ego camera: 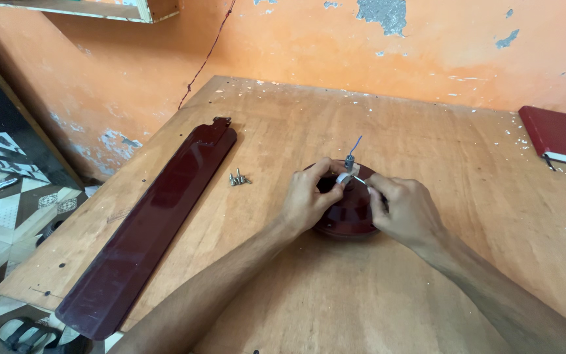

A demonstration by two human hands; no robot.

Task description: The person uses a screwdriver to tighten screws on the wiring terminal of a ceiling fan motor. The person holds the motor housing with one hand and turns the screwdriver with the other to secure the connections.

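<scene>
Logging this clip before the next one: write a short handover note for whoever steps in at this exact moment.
Left hand: fingers pinched on a small silver part atop the dark red fan motor.
Right hand: rests on the motor, fingertips at the same part.
The motor sits mid-table; the fan blade lies detached to its left, loose screws beside it.
Done: blade off.
Left: the hub work, blue wire sticking up.

Maroon fan motor (352, 213); maroon blade (152, 223); orange wall (296, 46).

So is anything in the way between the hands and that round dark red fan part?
Nothing visible is. The left hand and right hand already rest on the fan motor, fingers meeting at its center shaft. The screws and blade lie off to the left.
</scene>
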